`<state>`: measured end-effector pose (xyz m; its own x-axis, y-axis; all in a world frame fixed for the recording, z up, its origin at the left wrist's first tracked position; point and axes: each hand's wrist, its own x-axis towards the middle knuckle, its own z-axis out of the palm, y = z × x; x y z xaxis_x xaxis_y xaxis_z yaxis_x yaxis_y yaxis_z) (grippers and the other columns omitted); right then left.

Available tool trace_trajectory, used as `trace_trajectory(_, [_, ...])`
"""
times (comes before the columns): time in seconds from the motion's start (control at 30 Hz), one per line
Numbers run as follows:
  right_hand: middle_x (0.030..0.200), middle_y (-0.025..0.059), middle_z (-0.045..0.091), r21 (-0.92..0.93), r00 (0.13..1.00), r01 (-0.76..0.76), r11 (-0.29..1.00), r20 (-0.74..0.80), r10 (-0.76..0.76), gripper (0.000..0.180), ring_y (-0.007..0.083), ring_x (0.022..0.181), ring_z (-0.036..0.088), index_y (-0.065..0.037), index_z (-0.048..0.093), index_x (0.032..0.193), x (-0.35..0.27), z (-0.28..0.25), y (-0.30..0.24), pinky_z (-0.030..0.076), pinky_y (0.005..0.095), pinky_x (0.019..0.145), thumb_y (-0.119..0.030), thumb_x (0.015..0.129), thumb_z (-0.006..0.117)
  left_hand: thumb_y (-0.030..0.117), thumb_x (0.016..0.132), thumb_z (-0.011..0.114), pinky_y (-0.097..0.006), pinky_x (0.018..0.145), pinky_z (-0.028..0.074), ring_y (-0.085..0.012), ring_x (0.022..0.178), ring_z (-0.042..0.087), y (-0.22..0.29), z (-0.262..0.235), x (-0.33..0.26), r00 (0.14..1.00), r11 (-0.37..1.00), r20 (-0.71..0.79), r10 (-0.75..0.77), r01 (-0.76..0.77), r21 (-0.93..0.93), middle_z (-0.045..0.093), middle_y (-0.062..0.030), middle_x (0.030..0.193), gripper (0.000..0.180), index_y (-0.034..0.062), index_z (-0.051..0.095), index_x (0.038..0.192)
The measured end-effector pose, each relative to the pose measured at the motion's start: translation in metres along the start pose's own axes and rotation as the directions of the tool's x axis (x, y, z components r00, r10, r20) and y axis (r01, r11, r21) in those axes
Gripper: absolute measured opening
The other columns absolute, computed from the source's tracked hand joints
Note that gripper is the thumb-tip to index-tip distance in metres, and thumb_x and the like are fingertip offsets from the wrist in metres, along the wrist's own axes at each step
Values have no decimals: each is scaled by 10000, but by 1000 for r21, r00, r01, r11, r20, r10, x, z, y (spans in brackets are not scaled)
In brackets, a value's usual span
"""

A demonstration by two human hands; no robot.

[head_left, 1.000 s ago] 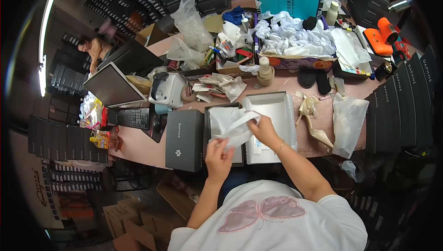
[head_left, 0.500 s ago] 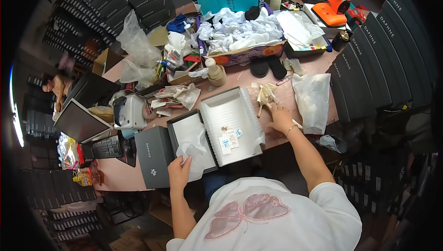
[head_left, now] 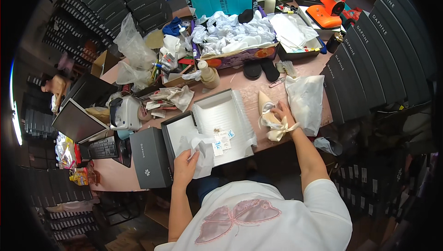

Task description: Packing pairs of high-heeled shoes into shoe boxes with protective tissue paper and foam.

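An open shoe box lined with white tissue paper lies on the pink table in front of me. My left hand pinches the tissue paper at the box's near left corner. Small paper tags lie inside the box. My right hand rests on a cream pointed shoe with a bow, just right of the box. A white plastic bag lies beside that shoe.
The dark grey box lid stands left of the box. Behind are a label printer, a bottle, black insoles, a carton of crumpled paper and an orange tool. Stacked dark shoe boxes line the right. A keyboard sits at left.
My right hand left the tissue paper in the box and reached right onto the cream shoe. My left hand kept hold of the paper. The view shifted as my head turned.
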<state>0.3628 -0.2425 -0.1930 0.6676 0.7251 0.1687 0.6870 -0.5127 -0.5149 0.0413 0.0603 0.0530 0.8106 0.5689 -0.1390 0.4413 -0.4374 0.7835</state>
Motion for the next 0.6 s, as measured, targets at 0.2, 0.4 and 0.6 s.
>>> trace_trajectory(0.2, [1378, 252, 399, 390, 871, -469, 792, 353, 342, 588, 318, 1201, 472, -69, 509, 1290, -42, -62, 14, 457, 326, 931, -29, 729, 682, 190, 870, 638, -318, 546, 389, -120, 599, 427, -20, -2, -4, 1000, 988, -1, -7, 7, 153, 496, -134, 611, 301, -65, 526, 757])
trace_trajectory(0.4, [1372, 235, 422, 312, 964, -263, 913, 56, 259, 755, 412, 1202, 474, -53, 432, 1348, -62, -145, -127, 408, 414, 998, -153, 686, 781, 246, 881, 625, -410, 542, 387, -232, 547, 499, -34, -10, 0, 994, 951, 48, -96, 77, 301, 437, -241, 622, 404, -69, 465, 685])
trace_trajectory(0.6, [1224, 245, 561, 333, 957, -268, 904, 203, 209, 543, 341, 1056, 596, -29, 578, 1216, -22, -78, -88, 477, 401, 867, -204, 729, 744, 193, 855, 641, -365, 700, 490, -259, 795, 661, 2, -43, 20, 994, 1000, -107, -28, 29, 11, 654, -194, 852, 305, -59, 600, 1021])
